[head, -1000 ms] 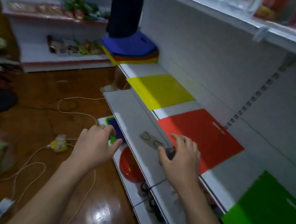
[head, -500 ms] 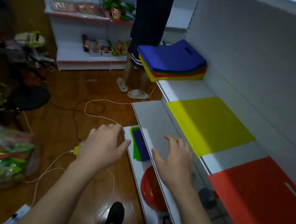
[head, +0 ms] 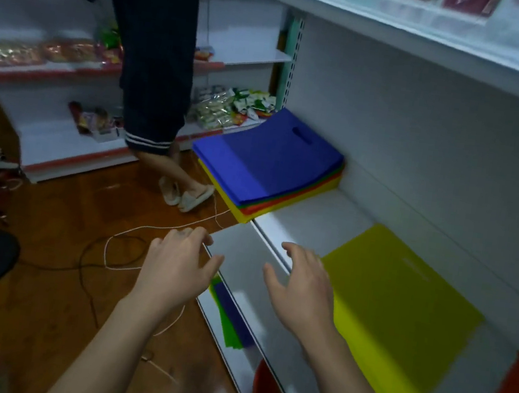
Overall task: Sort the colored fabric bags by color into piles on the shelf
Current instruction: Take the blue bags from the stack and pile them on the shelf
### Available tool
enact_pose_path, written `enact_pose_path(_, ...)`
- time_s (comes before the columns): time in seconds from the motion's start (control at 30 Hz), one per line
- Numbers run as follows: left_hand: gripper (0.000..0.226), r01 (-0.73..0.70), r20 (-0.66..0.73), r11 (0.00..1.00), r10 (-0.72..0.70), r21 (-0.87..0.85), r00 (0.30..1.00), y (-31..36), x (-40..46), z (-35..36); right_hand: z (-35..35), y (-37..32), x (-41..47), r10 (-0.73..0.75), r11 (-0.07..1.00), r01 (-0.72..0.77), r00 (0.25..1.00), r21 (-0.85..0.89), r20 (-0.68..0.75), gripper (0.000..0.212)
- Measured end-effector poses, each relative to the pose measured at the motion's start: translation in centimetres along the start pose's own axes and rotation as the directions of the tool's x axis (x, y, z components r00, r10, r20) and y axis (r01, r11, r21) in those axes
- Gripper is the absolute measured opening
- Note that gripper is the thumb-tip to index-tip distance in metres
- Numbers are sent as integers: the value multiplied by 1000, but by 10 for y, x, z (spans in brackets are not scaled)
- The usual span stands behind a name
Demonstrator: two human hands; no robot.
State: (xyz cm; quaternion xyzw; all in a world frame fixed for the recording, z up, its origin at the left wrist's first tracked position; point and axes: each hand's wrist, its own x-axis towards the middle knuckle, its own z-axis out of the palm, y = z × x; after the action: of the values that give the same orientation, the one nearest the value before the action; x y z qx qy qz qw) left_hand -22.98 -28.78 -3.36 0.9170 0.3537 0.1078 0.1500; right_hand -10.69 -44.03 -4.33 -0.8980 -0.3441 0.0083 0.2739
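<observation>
Fabric bags: unsorted stack, blue on top, sits at the far end of the shelf; yellow bag lies alone nearer me. Left hand and right hand both empty, fingers spread. Risk: grabbing several thin layers together, mixing colors.

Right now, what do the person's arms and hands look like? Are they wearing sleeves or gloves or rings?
Both arms are bare from the bottom edge of the picture to the wrists: no sleeves show. The left hand and right hand wear no gloves. No ring, watch or bracelet shows on the fingers or wrists, though the picture is a little blurry.
</observation>
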Motion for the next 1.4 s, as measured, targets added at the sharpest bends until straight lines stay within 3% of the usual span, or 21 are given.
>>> enact_pose_path(0.27, 24, -179, -31, 984, 179, 5, 983, -40, 148, 5, 33, -13, 115, 334, 940, -335, 942, -66, -18, 44)
enact_pose_path(0.57, 21, -393, 94, 918, 388, 41, 917, -59, 298, -6, 51, -28, 209, 731, 670, -722, 682, -174, -17, 70)
enact_pose_path(0.73, 30, -457, 135, 880, 441, 130, 887, -64, 345, 0, 61, -23, 215, 776, 630, -775, 631, -55, 1, 55)
enact_pose_path(0.9, 48, -492, 195, 841, 456, 225, 868, -51, 367, 5, 64, -13, 197, 765, 643, -755, 631, 129, -126, 36)
enact_pose_path(1.03, 54, -517, 306, 832, 448, 202, 840, -31, 379, 9, 70, -13, 196, 770, 638, -744, 617, 201, -161, 31)
enact_pose_path(1.2, 50, -488, 563, 860, 332, 150, 757, -7, 403, 17, 71, -12, 196, 807, 589, -763, 575, 268, -135, 34)
enact_pose_path(1.3, 42, -489, 598, 870, 357, 68, 718, -5, 414, 22, 72, -12, 196, 822, 566, -772, 553, 288, -135, 49)
enact_pose_path(1.4, 39, -611, 591, 788, 460, 72, 663, -9, 412, 27, 74, -11, 195, 815, 579, -780, 556, 237, -163, 52)
